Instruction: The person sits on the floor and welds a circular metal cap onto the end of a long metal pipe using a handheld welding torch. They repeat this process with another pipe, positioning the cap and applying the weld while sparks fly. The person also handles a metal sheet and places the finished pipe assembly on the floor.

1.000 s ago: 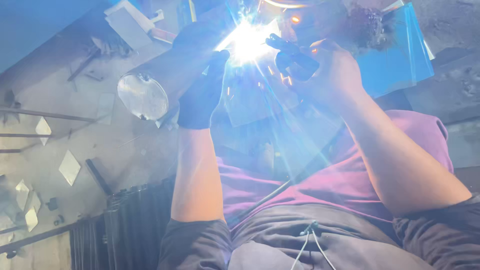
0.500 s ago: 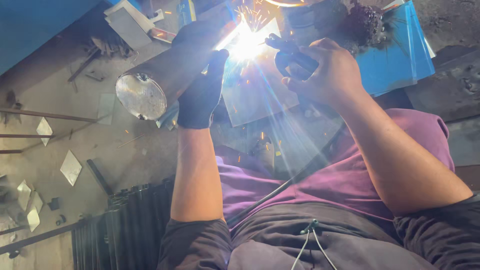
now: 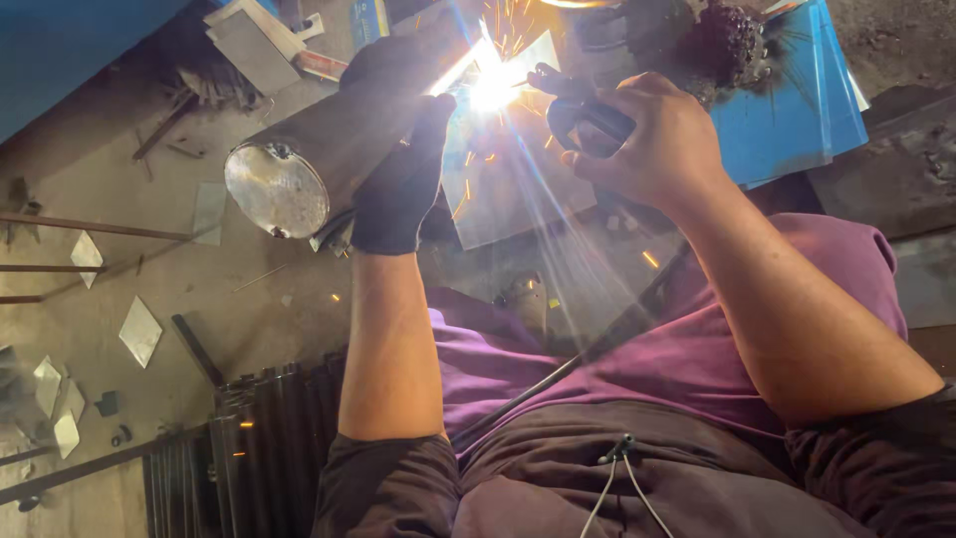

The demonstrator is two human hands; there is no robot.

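My left hand point(image 3: 403, 169), in a black glove, wraps around a steel cylinder point(image 3: 319, 159) that lies on its side with its round capped end toward the left. My bare right hand point(image 3: 652, 139) grips a black welding electrode holder point(image 3: 583, 105). A bright white arc with orange sparks point(image 3: 493, 85) burns at the cylinder's far end, between the two hands. A flat metal sheet point(image 3: 518, 189) lies under the arc. A dark cable point(image 3: 588, 349) runs from the right hand down across my purple shirt.
Blue sheets point(image 3: 797, 110) lie at the upper right beside a dark tangled lump point(image 3: 722, 40). Diamond-shaped metal cutouts point(image 3: 139, 329) and thin rods point(image 3: 90, 227) are scattered on the concrete floor at left. A bundle of dark tubes point(image 3: 249, 448) lies near my left knee.
The glare has shrunk, so the cylinder and the holder show more sharply. The cylinder's capped end sits a little lower and nearer. Sparks now fly upward from the arc.
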